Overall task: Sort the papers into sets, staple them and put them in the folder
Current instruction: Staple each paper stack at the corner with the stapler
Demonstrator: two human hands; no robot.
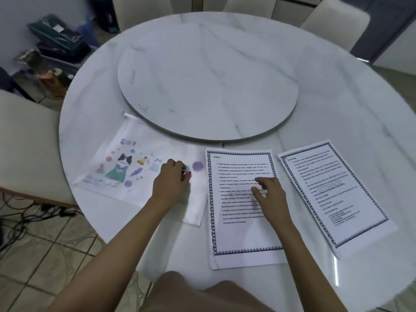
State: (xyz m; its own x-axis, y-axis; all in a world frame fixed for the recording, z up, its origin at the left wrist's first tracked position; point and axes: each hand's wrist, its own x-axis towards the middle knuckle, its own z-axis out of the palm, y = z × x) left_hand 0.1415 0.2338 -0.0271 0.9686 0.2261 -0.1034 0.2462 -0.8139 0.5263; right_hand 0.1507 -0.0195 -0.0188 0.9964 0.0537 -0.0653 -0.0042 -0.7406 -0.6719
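A translucent zip folder (126,172) printed with a cartoon cat lies flat on the table's left. My left hand (170,183) rests on its right part, fingers curled around a small pink and blue object (187,174) that looks like a mini stapler. To the right of the folder lies a set of printed papers (243,233) with a dark patterned border. My right hand (269,197) lies on its middle, fingers apart, pressing the top sheet. A second bordered set (337,199) lies further right, slightly fanned and angled.
The round white marble table (337,109) carries a raised turntable (207,79) at its centre, just behind the folder and papers. Cream chairs stand at the left (27,143) and far side. Cables and boxes lie on the tiled floor at the left.
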